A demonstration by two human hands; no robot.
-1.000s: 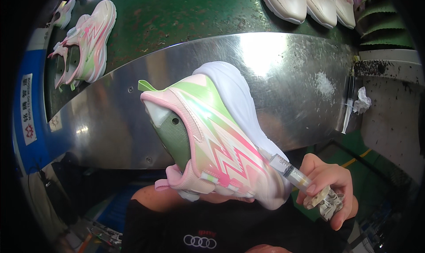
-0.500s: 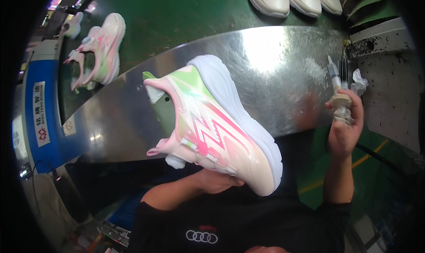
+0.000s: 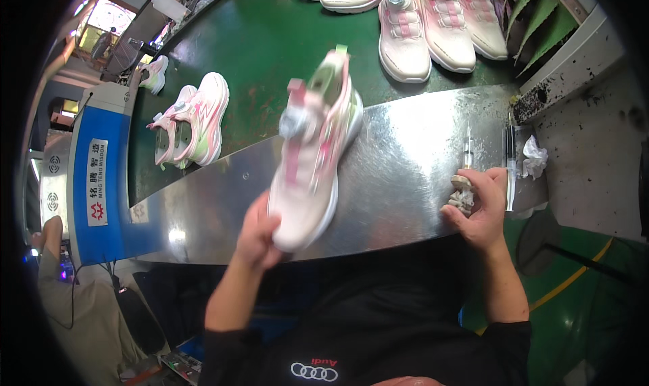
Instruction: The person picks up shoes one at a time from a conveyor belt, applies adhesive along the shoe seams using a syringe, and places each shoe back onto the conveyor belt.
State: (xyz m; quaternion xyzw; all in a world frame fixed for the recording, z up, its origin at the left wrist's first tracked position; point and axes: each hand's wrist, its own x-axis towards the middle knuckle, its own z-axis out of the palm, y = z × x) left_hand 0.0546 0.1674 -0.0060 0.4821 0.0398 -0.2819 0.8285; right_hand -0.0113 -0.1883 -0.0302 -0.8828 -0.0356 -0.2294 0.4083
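Right now the left hand is gripping the toe end of a pink and green sneaker, fingers wrapped under the sole, holding it lifted over the shiny metal plate. The sneaker is pointing its heel toward 12 o'clock and its toe toward 6, top side facing the camera, with a round dial closure showing on the tongue. It is sitting near the frame's centre, just at 11 o'clock from the left hand.

The right hand is resting at 3 o'clock from the sneaker, well apart from it, closed around a small crumbly whitish lump and a thin syringe-like tool that is sticking up toward 12. A second thin tool is lying at the plate's right edge, just beside a crumpled white tissue.

Behind the plate, a green conveyor belt is carrying a matching pair of sneakers at 9 o'clock and a row of pale pink sneakers at 12 to 1 o'clock. A blue machine panel is standing at far 9 o'clock.
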